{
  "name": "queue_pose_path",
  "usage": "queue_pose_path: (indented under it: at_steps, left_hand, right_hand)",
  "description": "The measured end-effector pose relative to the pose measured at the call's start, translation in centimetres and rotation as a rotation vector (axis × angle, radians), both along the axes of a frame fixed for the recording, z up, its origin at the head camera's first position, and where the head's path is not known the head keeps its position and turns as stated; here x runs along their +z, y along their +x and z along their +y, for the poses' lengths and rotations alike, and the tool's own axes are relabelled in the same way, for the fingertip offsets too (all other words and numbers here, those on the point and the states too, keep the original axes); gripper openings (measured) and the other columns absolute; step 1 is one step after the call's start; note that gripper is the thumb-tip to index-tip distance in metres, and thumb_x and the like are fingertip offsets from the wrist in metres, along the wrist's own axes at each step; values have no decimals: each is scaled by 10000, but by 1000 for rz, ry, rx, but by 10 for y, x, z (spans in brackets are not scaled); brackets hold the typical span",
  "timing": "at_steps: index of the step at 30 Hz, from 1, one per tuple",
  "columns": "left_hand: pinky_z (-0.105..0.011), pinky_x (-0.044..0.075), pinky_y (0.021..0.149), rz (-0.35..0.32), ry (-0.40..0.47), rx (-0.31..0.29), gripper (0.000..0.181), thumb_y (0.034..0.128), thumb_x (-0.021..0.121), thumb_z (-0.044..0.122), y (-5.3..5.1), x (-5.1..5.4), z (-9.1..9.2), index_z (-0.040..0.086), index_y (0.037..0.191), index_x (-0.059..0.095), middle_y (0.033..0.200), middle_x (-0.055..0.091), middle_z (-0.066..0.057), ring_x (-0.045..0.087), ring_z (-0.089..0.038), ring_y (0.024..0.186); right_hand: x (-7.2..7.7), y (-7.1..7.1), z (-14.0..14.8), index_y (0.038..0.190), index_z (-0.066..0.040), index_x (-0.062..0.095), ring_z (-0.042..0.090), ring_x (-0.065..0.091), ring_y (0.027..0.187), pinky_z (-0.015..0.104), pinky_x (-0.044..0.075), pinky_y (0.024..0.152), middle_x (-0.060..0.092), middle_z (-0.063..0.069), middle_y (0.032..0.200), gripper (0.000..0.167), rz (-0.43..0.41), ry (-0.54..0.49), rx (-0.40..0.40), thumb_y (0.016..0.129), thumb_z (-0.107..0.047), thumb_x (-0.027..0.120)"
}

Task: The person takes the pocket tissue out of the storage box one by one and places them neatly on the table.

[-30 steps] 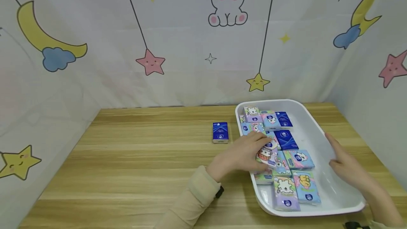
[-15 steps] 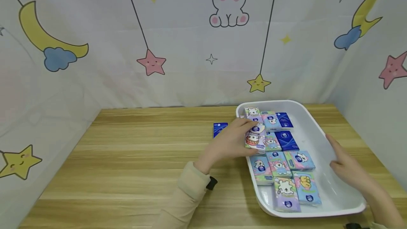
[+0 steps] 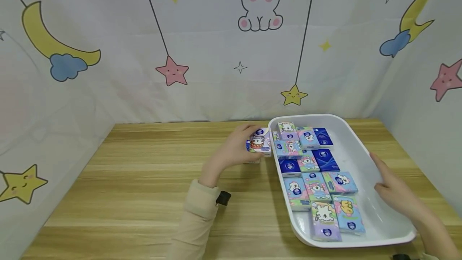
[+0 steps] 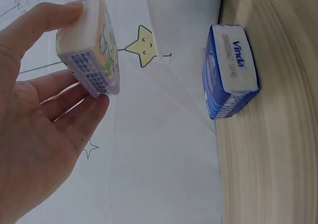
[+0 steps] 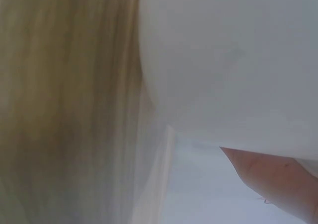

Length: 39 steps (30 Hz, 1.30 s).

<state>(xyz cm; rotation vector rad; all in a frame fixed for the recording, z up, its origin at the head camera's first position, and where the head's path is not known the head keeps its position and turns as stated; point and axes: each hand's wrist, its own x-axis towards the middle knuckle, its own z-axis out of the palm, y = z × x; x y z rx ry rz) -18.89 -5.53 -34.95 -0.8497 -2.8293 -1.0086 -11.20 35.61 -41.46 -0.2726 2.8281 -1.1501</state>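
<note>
My left hand pinches a small tissue pack printed with a cartoon animal, just left of the white tray. In the left wrist view this tissue pack sits between thumb and fingertips, raised off the table. Beneath it in the head view, a dark blue tissue pack is mostly covered; the left wrist view shows that blue pack standing on the wooden table. My right hand grips the right rim of the white tray, thumb over the edge. Only part of a finger appears in the right wrist view.
Several pastel tissue packs and dark blue packs lie along the tray's left side, some overlapping. Wooden tabletop stretches to the left. A cartoon-printed cloth hangs behind the table.
My left hand has carried the animal-print tissue pack left, out over the tray's rim to the blue pack on the table. A blue pack in the tray is now uncovered. My right hand stays put.
</note>
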Motion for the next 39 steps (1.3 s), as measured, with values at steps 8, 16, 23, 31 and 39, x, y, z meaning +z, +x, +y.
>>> queue_pose_path:
  at_steps: [8, 16, 23, 31, 39]
  left_hand:
    - [-407, 416, 1088, -76, -60, 80, 769, 770, 781, 281, -9, -7, -18, 49, 1422, 446, 1449, 439, -124, 455, -283, 1297]
    - [-438, 395, 1108, -118, -86, 131, 787, 771, 777, 243, -14, -15, -34, 62, 1445, 415, 1476, 414, -131, 427, -306, 1337]
    - [-449, 385, 1117, -127, -146, 165, 769, 771, 769, 193, -18, -22, -42, 30, 1434, 418, 1471, 414, -158, 426, -323, 1340]
    - [-474, 388, 1111, -139, -174, 181, 788, 754, 782, 164, -19, -28, -45, 30, 1437, 411, 1474, 414, -173, 443, -344, 1329]
    - [-463, 386, 1116, -158, -196, 191, 806, 762, 782, 156, -21, -32, -44, 29, 1452, 386, 1477, 406, -165, 454, -333, 1323]
  right_hand:
    - [2, 0, 1, 1526, -64, -116, 661, 74, 1320, 737, 25, 1056, -57, 373, 1527, 833, -51, -8, -4, 851, 132, 330]
    - [2, -1, 1, 1527, -69, -114, 663, 77, 1317, 755, 54, 1049, -51, 374, 1527, 843, -51, 6, -9, 847, 135, 339]
    - [-1, -1, 1, 1529, -65, -103, 666, 87, 1313, 740, 26, 1054, -41, 377, 1526, 842, -25, 10, -6, 841, 137, 337]
    - [-1, 0, 1, 1527, -54, -98, 661, 72, 1319, 713, -16, 1072, -52, 372, 1527, 838, -18, 11, -7, 837, 135, 337]
    - [1, -1, 1, 1527, -44, -88, 663, 68, 1317, 734, 9, 1065, -52, 372, 1526, 834, -11, 18, -10, 836, 133, 342]
